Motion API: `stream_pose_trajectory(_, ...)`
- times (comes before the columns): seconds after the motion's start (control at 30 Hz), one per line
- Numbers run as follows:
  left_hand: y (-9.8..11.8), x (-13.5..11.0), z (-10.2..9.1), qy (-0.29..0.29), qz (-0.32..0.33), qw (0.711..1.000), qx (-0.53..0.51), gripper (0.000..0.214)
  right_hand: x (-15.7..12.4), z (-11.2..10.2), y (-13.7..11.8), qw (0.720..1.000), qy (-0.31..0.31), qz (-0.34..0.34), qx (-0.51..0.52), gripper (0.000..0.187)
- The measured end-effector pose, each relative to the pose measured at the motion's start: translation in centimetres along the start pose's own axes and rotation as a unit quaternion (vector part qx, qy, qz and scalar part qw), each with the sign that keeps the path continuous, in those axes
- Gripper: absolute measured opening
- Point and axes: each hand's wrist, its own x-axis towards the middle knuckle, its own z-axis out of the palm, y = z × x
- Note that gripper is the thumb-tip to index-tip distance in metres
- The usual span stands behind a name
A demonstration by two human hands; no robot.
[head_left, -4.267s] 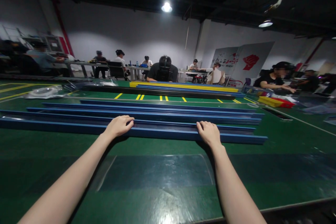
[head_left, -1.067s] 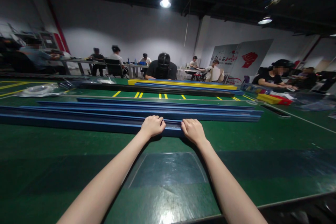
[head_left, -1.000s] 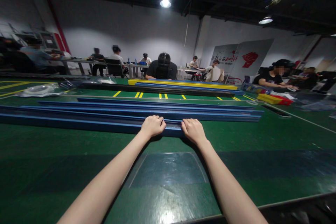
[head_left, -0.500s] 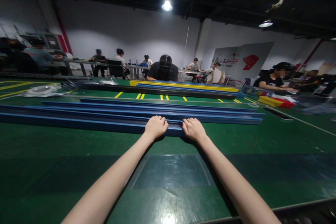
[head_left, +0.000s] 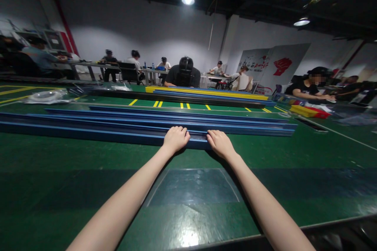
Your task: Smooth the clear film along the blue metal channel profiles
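A long blue channel rail point(head_left: 88, 132) lies across the green table in front of me, its left end running out of view. My left hand point(head_left: 176, 140) is closed over this rail near its right part, fingers curled over the far side. Close to the rail's right end, my right hand point(head_left: 219, 142) grips it the same way. A short stretch of rail shows between the two hands. Just behind lie more blue rails point(head_left: 250, 128), side by side and roughly parallel. The fingertips of both hands are partly hidden.
Farther back lie a black rail point(head_left: 176, 99) and a yellow rail point(head_left: 224, 93). A clear plastic sheet point(head_left: 194, 188) covers the near green table point(head_left: 88, 219). A phone-like dark slab point(head_left: 310, 124) and a yellow tray point(head_left: 303, 111) are at right. A person point(head_left: 184, 72) sits opposite.
My right hand has shifted very slightly to the right. Both hands keep hold of the front rail, and the whole view has tilted a little.
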Motion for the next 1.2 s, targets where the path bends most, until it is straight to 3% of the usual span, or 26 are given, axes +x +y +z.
stream_pose_trajectory(0.2, 0.1, 0.1, 0.0, -0.004, -0.003, 1.0, 0.003, 0.037, -0.3, 0.3, -0.2, 1.0, 0.027, 0.008, -0.001, 0.039)
stream_pose_trajectory(0.33, 0.0, 0.5, -0.6, -0.051, -0.018, 0.998, -0.01, 0.034, -0.4, 0.8, -0.3, 0.998, 0.065, 0.008, -0.015, 0.04)
stream_pose_trajectory(0.4, 0.1, 0.8, -1.4, -0.068, -0.016, 0.997, -0.028, 0.032, -0.5, 1.1, -0.3, 0.997, 0.077, 0.007, -0.026, 0.041)
stream_pose_trajectory(0.53, 0.8, 1.3, -4.1, -0.047, 0.015, 0.996, -0.071, 0.026, -0.3, 1.5, -0.2, 0.995, 0.084, -0.001, -0.044, 0.041)
stream_pose_trajectory(0.7, 2.6, 1.0, -7.1, -0.158, 0.05, 0.974, -0.153, 0.021, -0.2, 1.4, -0.2, 0.996, 0.074, -0.005, -0.058, 0.04)
stream_pose_trajectory(0.83, 3.6, 0.3, -6.9, -0.339, 0.127, 0.919, -0.156, 0.021, -0.2, 1.5, -0.2, 0.995, 0.079, 0.0, -0.055, 0.04)
stream_pose_trajectory(0.9, 3.8, 0.0, -6.5, -0.399, 0.14, 0.894, -0.149, 0.029, -0.2, 1.5, -0.2, 0.995, 0.086, 0.003, -0.049, 0.04)
stream_pose_trajectory(1.07, 4.6, -0.4, -6.0, -0.443, 0.15, 0.878, -0.1, 0.04, -0.3, 1.5, -0.3, 0.994, 0.1, 0.002, -0.04, 0.04)
stream_pose_trajectory(1.2, 5.4, -0.7, -6.2, -0.433, 0.153, 0.886, -0.064, 0.038, -0.3, 1.6, -0.4, 0.993, 0.109, 0.004, -0.037, 0.038)
